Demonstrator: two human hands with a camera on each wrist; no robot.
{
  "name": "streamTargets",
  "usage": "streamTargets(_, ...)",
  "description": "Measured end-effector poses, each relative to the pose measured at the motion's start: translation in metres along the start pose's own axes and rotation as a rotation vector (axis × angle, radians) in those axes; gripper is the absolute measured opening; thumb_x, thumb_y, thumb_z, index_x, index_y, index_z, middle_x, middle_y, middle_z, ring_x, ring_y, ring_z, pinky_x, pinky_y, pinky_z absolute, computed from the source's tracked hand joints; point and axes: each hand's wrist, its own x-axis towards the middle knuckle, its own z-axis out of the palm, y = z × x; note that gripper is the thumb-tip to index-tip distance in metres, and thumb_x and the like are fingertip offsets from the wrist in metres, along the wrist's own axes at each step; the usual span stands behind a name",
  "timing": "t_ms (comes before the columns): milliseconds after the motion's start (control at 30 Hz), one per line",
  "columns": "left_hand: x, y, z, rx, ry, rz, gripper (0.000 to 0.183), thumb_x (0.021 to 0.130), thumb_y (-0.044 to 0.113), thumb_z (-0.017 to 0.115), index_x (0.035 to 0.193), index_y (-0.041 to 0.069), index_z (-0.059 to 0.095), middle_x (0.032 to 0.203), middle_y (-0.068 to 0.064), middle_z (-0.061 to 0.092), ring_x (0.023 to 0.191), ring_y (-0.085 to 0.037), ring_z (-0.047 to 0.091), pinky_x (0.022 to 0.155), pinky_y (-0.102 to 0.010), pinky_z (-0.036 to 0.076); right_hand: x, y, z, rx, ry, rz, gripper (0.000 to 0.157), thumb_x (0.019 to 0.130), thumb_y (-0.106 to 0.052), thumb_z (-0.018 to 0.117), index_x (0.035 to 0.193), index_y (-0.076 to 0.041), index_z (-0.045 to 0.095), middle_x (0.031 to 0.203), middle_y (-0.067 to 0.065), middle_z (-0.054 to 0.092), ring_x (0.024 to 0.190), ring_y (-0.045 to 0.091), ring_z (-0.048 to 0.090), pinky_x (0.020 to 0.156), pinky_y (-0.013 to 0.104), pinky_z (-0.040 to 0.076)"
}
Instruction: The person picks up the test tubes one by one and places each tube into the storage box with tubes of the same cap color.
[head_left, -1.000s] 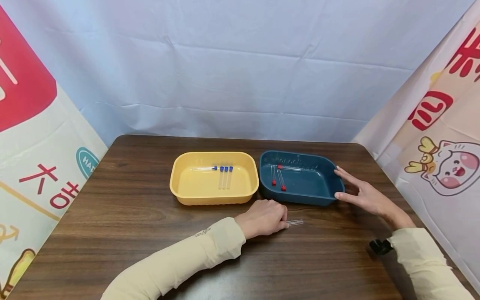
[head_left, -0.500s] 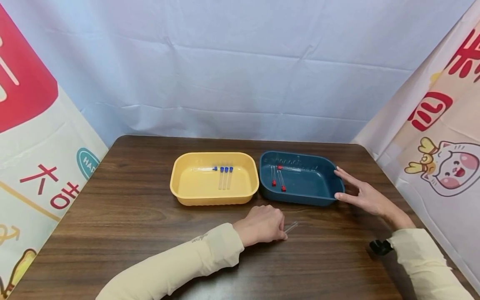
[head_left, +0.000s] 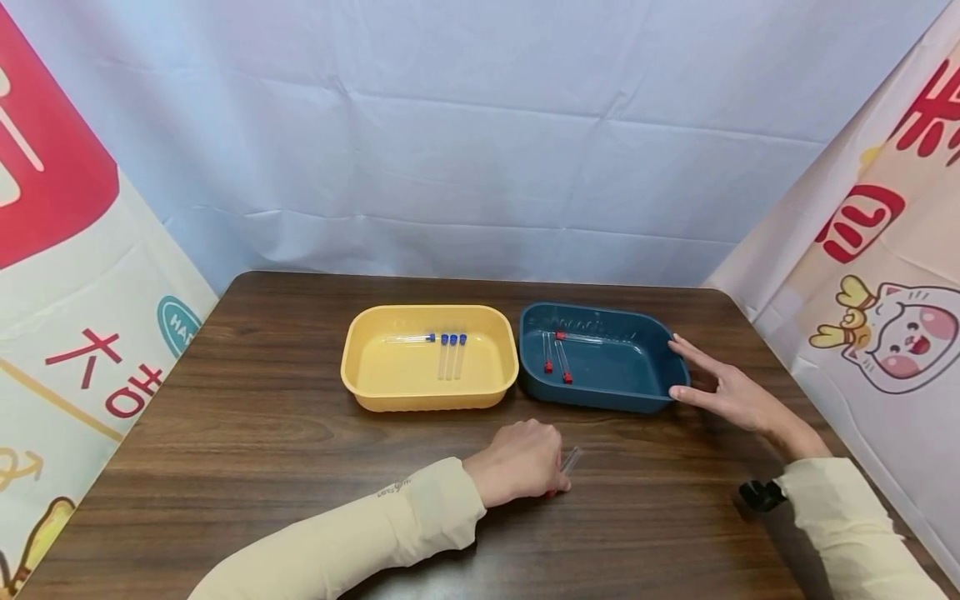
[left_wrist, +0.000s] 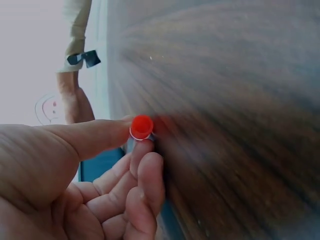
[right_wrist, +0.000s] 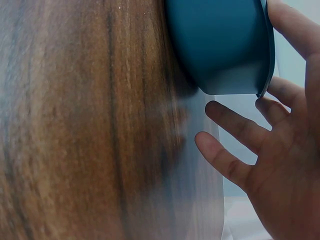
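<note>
Over the table in front of the trays, my left hand (head_left: 521,462) pinches a clear test tube (head_left: 572,461) between thumb and fingers. The tube's red cap (left_wrist: 142,126) faces the left wrist camera, and its clear end points up and away in the head view. My right hand (head_left: 731,400) rests at the right end of the dark blue tray (head_left: 600,400), its fingers spread and touching the rim. Several red-capped tubes (head_left: 561,362) lie in that tray. Beside it stands a yellow tray (head_left: 427,402) holding several blue-capped tubes (head_left: 450,362).
The two trays stand side by side toward the back of the brown wooden table (head_left: 285,367). Behind the table hangs a pale cloth (head_left: 480,150), and printed cloths (head_left: 900,333) flank it. A black device (head_left: 762,494) sits at the right wrist.
My left hand has come a little nearer to the body, turning the tube from nearly level across to a steeper slant; its red cap now shows. My right hand has stayed at the blue tray.
</note>
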Motion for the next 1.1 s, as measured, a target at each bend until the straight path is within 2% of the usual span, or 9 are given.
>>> streamTargets(33,-0.001,0.001,0.000,-0.002,0.001,-0.008,0.040,0.090,0.033,0.083,0.058,0.017,0.065,0.054,0.005,0.057,0.054,-0.012,0.055,0.050,-0.028,0.044,0.000,0.000,0.000,0.005,0.001,-0.001,0.079,0.102,-0.030,0.068,0.166,-0.010,0.024,0.170,0.016,0.019,0.139,0.054,0.042,0.105,0.026,0.045)
streamTargets(100,-0.003,0.002,-0.001,0.009,0.016,-0.017,0.040,0.089,0.033,0.084,0.059,0.016,0.064,0.055,0.004,0.057,0.054,-0.012,0.054,0.050,-0.029,0.044,0.000,0.000,0.000,0.011,-0.002,0.005,0.080,0.103,-0.030,0.068,0.166,-0.010,0.023,0.170,0.016,0.018,0.140,0.055,0.039,0.109,0.050,0.045)
streamTargets(167,-0.005,0.002,-0.001,0.002,0.030,-0.023,0.040,0.088,0.032,0.085,0.060,0.016,0.063,0.057,0.003,0.057,0.054,-0.012,0.054,0.050,-0.029,0.044,0.000,-0.001,0.000,0.023,-0.005,0.011,0.080,0.103,-0.030,0.067,0.166,-0.010,0.022,0.171,0.017,0.016,0.142,0.057,0.035,0.105,0.071,0.036)
streamTargets(233,-0.007,0.001,-0.001,-0.016,0.039,-0.024,0.039,0.087,0.031,0.086,0.061,0.016,0.062,0.058,0.003,0.057,0.055,-0.012,0.054,0.050,-0.029,0.044,-0.001,0.000,0.000,0.037,-0.009,0.017,0.081,0.102,-0.030,0.068,0.166,-0.010,0.022,0.171,0.017,0.014,0.143,0.058,0.032,0.104,0.076,0.033)
streamTargets(867,-0.011,-0.008,0.004,-0.159,0.057,-0.044,0.038,0.086,0.027,0.086,0.059,0.016,0.062,0.058,0.004,0.058,0.053,-0.011,0.051,0.049,-0.025,0.040,-0.001,0.000,-0.001,0.032,-0.014,0.030,0.082,0.102,-0.030,0.068,0.166,-0.012,0.021,0.171,0.016,0.014,0.144,0.058,0.030,0.103,0.078,0.032)
streamTargets(1000,-0.012,-0.010,0.002,-0.164,0.066,-0.046,0.036,0.086,0.029,0.086,0.064,0.016,0.062,0.063,0.005,0.058,0.055,-0.011,0.051,0.051,-0.026,0.041,-0.001,-0.001,0.000,0.040,-0.014,0.029,0.081,0.102,-0.028,0.068,0.167,-0.013,0.021,0.171,0.016,0.015,0.144,0.057,0.031,0.103,0.077,0.033)
streamTargets(1100,-0.012,-0.011,0.001,-0.127,0.077,-0.041,0.033,0.087,0.034,0.085,0.071,0.018,0.062,0.068,0.006,0.056,0.059,-0.011,0.052,0.054,-0.028,0.043,-0.001,-0.001,0.000,0.039,-0.013,0.028,0.081,0.102,-0.028,0.068,0.167,-0.013,0.021,0.171,0.016,0.015,0.144,0.057,0.031,0.103,0.077,0.033)
